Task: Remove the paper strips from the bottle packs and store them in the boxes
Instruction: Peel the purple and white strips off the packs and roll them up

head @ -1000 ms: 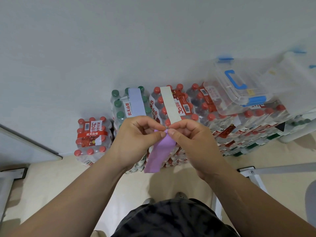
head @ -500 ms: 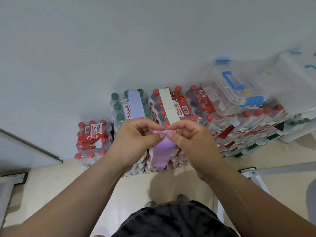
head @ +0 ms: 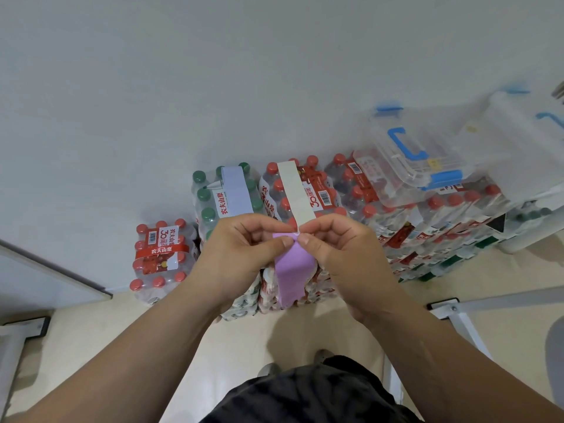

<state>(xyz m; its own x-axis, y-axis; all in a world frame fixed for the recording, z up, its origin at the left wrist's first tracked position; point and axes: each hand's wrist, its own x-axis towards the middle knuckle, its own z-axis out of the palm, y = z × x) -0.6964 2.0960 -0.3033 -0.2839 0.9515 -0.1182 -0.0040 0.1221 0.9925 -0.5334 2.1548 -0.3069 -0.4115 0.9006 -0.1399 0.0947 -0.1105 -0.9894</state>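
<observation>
A purple paper strip (head: 291, 270) hangs down between my hands. My left hand (head: 241, 254) and my right hand (head: 341, 257) both pinch its top edge, thumbs almost touching. Behind them stand shrink-wrapped bottle packs against the wall. A green-capped pack (head: 210, 196) carries a pale blue strip (head: 235, 192). A red-capped pack (head: 329, 190) carries a cream strip (head: 294, 193). A clear plastic box with blue handle and clips (head: 412, 154) lies on the packs at the right. Another clear box (head: 525, 129) sits further right, partly cut off.
A lower red-capped pack (head: 160, 254) stands alone at the left on the beige floor. More stacked packs (head: 451, 227) run to the right. White frame legs (head: 457, 312) stand at the right and a white leg (head: 18, 334) at the left. My feet show below.
The strip's top has been flattened out between my fingers, and both hands have stayed in about the same place. The view has shifted slightly.
</observation>
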